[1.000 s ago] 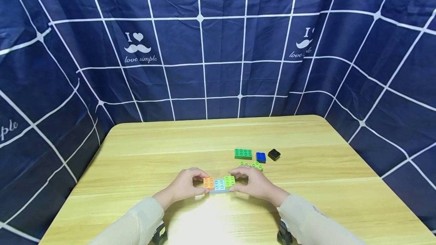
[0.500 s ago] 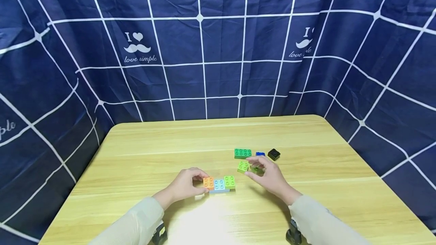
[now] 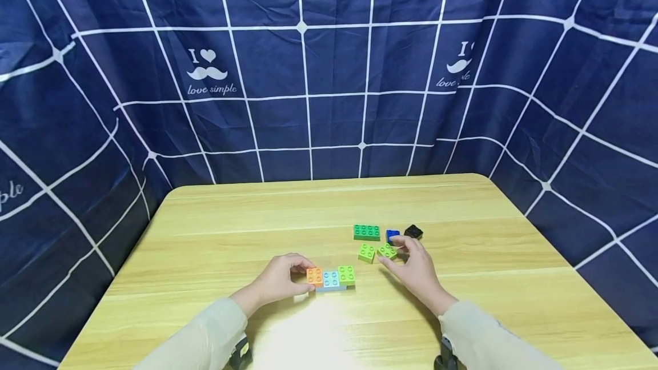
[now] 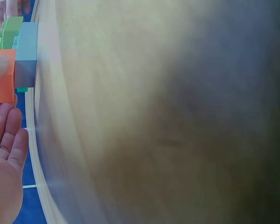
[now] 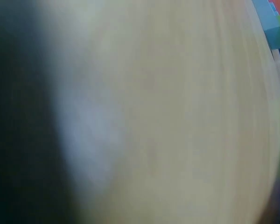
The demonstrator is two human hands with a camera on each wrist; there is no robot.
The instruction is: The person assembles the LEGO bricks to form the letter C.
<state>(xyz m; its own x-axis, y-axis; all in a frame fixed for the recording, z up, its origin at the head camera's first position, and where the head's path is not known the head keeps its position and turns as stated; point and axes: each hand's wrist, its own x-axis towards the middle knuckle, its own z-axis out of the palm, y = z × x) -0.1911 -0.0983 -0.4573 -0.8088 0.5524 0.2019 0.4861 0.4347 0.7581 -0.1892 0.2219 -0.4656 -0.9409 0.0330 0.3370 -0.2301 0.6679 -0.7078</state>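
Observation:
My left hand [image 3: 280, 280] pinches the orange brick [image 3: 315, 276] at the left end of a small build. In that build a light blue brick [image 3: 331, 279] sits in the middle and a lime green brick [image 3: 346, 274] at the right end, all over a blue-grey base brick [image 3: 329, 289]. The left wrist view shows the thumb on the orange brick [image 4: 4, 79]. My right hand [image 3: 413, 267] is spread around a loose lime brick [image 3: 386, 251], thumb at its near side; a firm hold is not visible. Another loose lime brick [image 3: 366, 253] lies just left.
Behind the lime bricks are a long green brick [image 3: 366, 232], a blue brick [image 3: 392, 235] partly behind the right fingers, and a black brick [image 3: 413, 232]. They lie on a wooden table [image 3: 231, 221]. A dark blue curtain [image 3: 329, 119] stands around it.
My right hand has let go of the build's right end and moved right and away to the loose lime bricks. The left lime brick is now slightly turned. The left hand stays put.

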